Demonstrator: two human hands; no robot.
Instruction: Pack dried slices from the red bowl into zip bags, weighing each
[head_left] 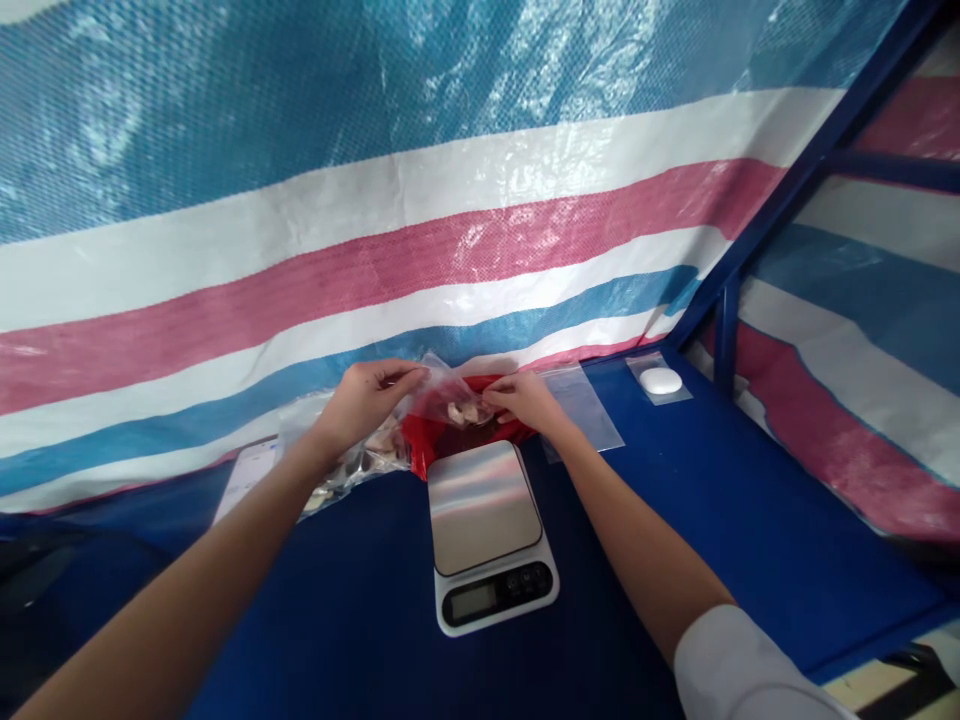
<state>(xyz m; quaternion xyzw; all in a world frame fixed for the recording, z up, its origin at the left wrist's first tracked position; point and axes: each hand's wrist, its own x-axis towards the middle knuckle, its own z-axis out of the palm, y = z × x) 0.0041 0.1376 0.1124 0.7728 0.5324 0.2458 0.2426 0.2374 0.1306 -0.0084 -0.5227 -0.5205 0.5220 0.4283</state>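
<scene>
A clear plastic bag (pixel 442 388) with some pale brownish pieces at its lower end is stretched between my two hands. My left hand (pixel 375 397) pinches its upper left corner between thumb and fingers. At the other end, my right hand (pixel 525 402) has its fingers closed on the bag beside the pieces. Beneath the bag lies a red plastic bag (pixel 418 440), partly covered. Just in front stands a digital kitchen scale (pixel 486 510) with a bare metal plate and a blank-looking display. Filled clear bags (pixel 375 450) lie beside my left wrist.
A flat clear zip bag (pixel 589 405) lies right of my right hand. Farther right, a white rounded case (pixel 661 381) rests on a small clear bag. A phone (pixel 247 478) lies left, partly behind my forearm. Striped tarp (pixel 420 240) walls the blue table (pixel 675 520) at the back.
</scene>
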